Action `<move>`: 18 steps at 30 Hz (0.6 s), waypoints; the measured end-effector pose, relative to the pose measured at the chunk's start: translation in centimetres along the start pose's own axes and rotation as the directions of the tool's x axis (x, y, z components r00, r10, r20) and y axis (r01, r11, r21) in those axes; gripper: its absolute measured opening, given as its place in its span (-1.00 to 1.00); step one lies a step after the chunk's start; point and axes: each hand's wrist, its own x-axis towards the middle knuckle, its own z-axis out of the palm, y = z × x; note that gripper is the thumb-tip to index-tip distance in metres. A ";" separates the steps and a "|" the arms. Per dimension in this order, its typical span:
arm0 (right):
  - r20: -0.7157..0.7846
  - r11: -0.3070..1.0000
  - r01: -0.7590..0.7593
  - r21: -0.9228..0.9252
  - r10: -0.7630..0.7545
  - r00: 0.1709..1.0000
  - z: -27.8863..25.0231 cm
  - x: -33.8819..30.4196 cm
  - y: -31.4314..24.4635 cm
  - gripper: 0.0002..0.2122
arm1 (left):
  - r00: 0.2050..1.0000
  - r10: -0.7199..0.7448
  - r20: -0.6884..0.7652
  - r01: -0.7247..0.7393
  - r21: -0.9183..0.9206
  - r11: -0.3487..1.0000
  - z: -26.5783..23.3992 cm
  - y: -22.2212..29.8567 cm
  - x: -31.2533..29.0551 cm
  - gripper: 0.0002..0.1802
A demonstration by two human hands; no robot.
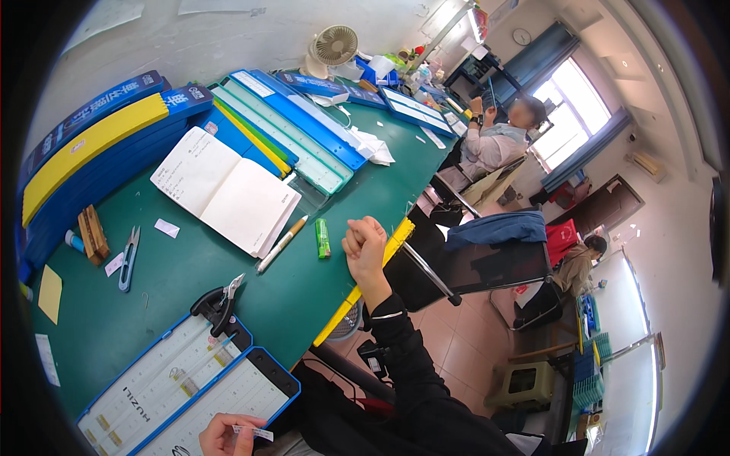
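White paper, a narrow slip (261, 435), lies low in my view, near seven o'clock. The left hand (218, 437) grasps it, pinched between thumb and finger; I see the free end jut toward three o'clock, the long axis nearly level, dipping slightly toward four. Relative to this grip, the blue-rimmed case (251, 391) spreads from nine to two o'clock, its long sides running from between seven and eight up to between one and two, so the slip is held crosswise to them. The left hand is plainly the nearer to the case. Black-handled pliers (226, 305) overlie its far end, at twelve from the same hand. The right hand (366, 251) is well apart, at one o'clock from the slip, above the yellow strip (340, 315) edging the green table (293, 319). Its fingers curl inward; the palm is hidden from me, and I cannot tell whether it encloses anything. A green packet (322, 239) lies near it, toward nine o'clock.
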 end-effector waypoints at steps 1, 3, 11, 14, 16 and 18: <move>-0.001 1.000 -0.001 0.000 0.001 1.000 0.0 0.0 0.0 -0.60 | 1.000 -0.001 0.000 0.001 0.000 1.000 0.0 0.0 0.0 -0.87; -0.003 1.000 -0.004 -0.001 0.004 1.000 0.1 0.0 0.0 -0.60 | 1.000 -0.005 0.002 0.005 0.013 1.000 -0.1 0.0 0.0 -0.88; -0.002 0.999 0.001 0.033 -0.001 1.000 0.0 -0.1 0.0 -0.61 | 0.999 -0.032 -0.008 0.032 0.020 0.999 0.1 0.3 -0.1 -0.88; -0.004 1.000 0.005 0.029 -0.004 1.000 0.1 -0.1 0.0 -0.61 | 1.000 -0.029 -0.007 0.029 0.021 0.999 0.1 0.4 0.0 -0.87; -0.003 1.000 0.002 0.027 -0.002 1.000 0.0 0.0 0.1 -0.61 | 1.000 -0.019 -0.001 0.019 0.029 0.999 0.1 0.4 0.1 -0.87; 0.000 1.000 0.004 0.030 -0.004 1.000 -0.1 0.1 0.1 -0.61 | 1.000 -0.017 -0.002 0.017 0.035 0.999 0.1 0.4 0.1 -0.87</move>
